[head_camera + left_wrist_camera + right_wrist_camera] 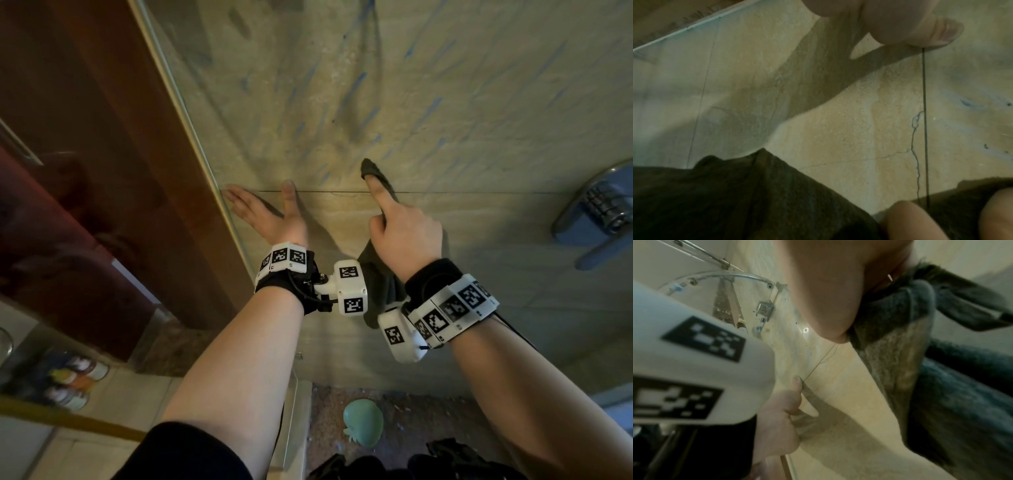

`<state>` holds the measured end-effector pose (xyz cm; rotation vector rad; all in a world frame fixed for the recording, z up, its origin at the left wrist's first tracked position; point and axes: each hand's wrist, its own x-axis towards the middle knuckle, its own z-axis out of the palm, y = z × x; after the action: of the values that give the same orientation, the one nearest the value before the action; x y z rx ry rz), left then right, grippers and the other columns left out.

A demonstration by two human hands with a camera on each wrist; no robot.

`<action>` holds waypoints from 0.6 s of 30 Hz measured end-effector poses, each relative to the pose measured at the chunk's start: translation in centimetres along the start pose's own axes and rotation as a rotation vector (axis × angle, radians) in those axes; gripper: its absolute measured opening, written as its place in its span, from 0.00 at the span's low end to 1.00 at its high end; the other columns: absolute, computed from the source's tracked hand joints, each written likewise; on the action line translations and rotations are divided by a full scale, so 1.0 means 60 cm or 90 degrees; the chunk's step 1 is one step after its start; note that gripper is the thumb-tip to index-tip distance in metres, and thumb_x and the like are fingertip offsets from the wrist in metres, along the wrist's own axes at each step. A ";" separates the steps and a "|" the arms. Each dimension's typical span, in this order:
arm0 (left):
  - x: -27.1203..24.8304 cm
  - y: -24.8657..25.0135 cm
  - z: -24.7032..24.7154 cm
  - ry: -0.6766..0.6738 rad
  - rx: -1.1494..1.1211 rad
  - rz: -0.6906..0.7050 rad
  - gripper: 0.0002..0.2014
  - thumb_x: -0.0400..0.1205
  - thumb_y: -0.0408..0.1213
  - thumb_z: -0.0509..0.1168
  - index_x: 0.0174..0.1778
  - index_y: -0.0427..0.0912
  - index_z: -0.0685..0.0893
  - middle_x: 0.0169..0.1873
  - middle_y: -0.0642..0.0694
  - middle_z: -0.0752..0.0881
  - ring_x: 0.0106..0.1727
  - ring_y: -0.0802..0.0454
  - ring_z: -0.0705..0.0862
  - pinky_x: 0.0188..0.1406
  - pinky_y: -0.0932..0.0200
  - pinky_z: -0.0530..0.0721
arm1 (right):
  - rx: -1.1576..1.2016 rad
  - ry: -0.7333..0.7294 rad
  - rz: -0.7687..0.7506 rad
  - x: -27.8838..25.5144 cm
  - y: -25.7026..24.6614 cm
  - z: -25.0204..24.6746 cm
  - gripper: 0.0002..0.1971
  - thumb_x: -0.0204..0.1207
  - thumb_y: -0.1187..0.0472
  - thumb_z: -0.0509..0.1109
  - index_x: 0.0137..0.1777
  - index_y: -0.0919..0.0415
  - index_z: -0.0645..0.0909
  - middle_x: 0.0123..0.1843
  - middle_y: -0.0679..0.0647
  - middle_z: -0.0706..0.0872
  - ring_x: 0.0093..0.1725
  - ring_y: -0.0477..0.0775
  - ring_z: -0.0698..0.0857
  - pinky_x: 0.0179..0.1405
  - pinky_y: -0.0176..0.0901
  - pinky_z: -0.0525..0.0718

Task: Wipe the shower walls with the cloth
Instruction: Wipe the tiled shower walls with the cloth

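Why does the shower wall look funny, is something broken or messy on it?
The wall has blue streaks running down it, like soap not yet wiped. A thin crack wiggles beside the tile joint. The right hand holds the dark cloth there.

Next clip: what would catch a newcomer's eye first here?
Probably the two hands on the beige shower wall: the left hand lies flat with fingers spread beside the glass panel, while the right hand grips a dark cloth and pokes one cloth-backed finger at the grout line. Blue streaks run across the wall above, and a chrome tap handle juts out at the far right.
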<state>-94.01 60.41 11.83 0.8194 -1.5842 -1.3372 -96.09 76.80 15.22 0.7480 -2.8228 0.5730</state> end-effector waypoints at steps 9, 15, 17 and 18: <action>0.000 0.000 -0.001 0.003 0.001 -0.005 0.46 0.83 0.47 0.67 0.85 0.39 0.40 0.85 0.43 0.38 0.85 0.44 0.38 0.80 0.53 0.40 | 0.013 0.060 0.058 0.007 0.012 -0.030 0.33 0.82 0.59 0.55 0.83 0.37 0.47 0.36 0.55 0.75 0.34 0.57 0.74 0.35 0.48 0.70; -0.001 0.003 0.000 0.005 0.003 -0.006 0.46 0.83 0.48 0.66 0.85 0.40 0.40 0.85 0.44 0.38 0.85 0.44 0.38 0.81 0.52 0.41 | 0.022 0.055 0.060 0.004 0.007 -0.023 0.34 0.82 0.58 0.56 0.84 0.39 0.46 0.33 0.54 0.74 0.31 0.57 0.72 0.34 0.46 0.69; 0.000 0.001 0.001 0.006 0.004 -0.008 0.46 0.83 0.48 0.66 0.85 0.40 0.40 0.85 0.45 0.38 0.85 0.44 0.38 0.82 0.49 0.42 | 0.020 0.029 0.053 0.000 0.008 -0.010 0.33 0.82 0.58 0.56 0.84 0.40 0.48 0.33 0.53 0.74 0.29 0.55 0.71 0.34 0.45 0.69; 0.000 0.001 0.000 0.005 0.006 -0.009 0.46 0.83 0.48 0.66 0.85 0.41 0.40 0.85 0.45 0.38 0.85 0.44 0.38 0.82 0.48 0.42 | 0.018 0.013 0.047 -0.003 0.009 -0.004 0.33 0.82 0.58 0.56 0.84 0.40 0.48 0.32 0.52 0.74 0.28 0.53 0.71 0.33 0.45 0.70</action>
<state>-94.02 60.42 11.90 0.8420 -1.5830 -1.3358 -96.17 77.39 15.23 0.6421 -2.8393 0.6298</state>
